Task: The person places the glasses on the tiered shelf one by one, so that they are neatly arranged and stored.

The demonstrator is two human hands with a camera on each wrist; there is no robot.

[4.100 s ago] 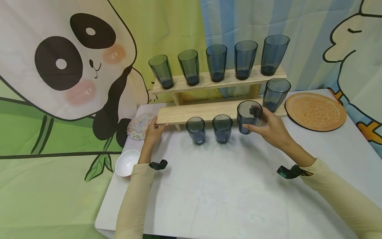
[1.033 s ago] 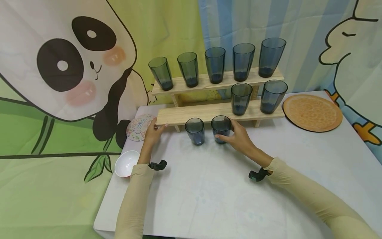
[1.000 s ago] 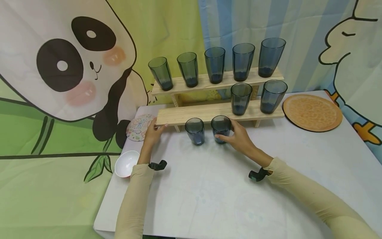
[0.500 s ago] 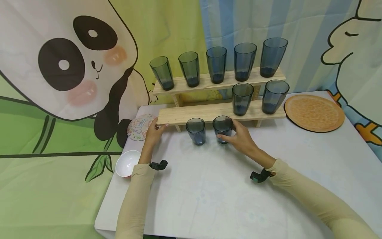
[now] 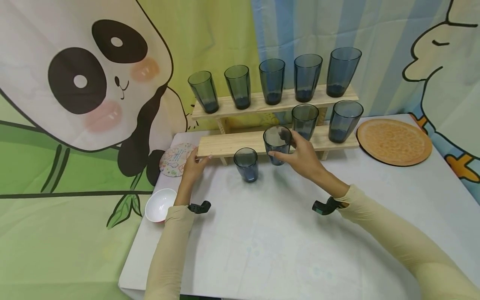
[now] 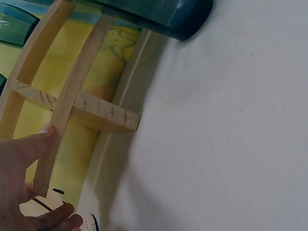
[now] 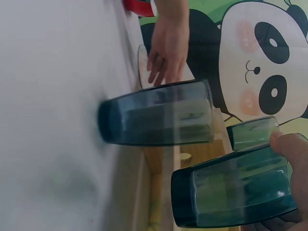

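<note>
My right hand [image 5: 304, 159] holds a smoky blue glass tumbler [image 5: 276, 146] upright, thumb on one side and fingers behind it. In the right wrist view this tumbler [image 7: 236, 192] is off the white table. Another tumbler [image 5: 246, 165] stands on the table to its left, before the lower board. The two-tier wooden shelf [image 5: 213, 145] stands behind. My left hand [image 5: 192, 168] grips the left end of its lower board; in the left wrist view the thumb of the left hand [image 6: 17, 168] lies on the board's edge [image 6: 65, 106], fingers round the end.
Several tumblers [image 5: 272, 81] line the upper board. Two more, a nearer tumbler [image 5: 304, 118] and an end tumbler [image 5: 344, 121], stand on the lower board's right half. A round wood-look mat [image 5: 394, 142] lies right; a white bowl [image 5: 160, 205] and a patterned disc [image 5: 174, 160] sit left.
A tumbler has gone onto the lower board beside the end one. My right hand then took the middle table tumbler and has just lifted it towards the shelf. The left hand stays put.
</note>
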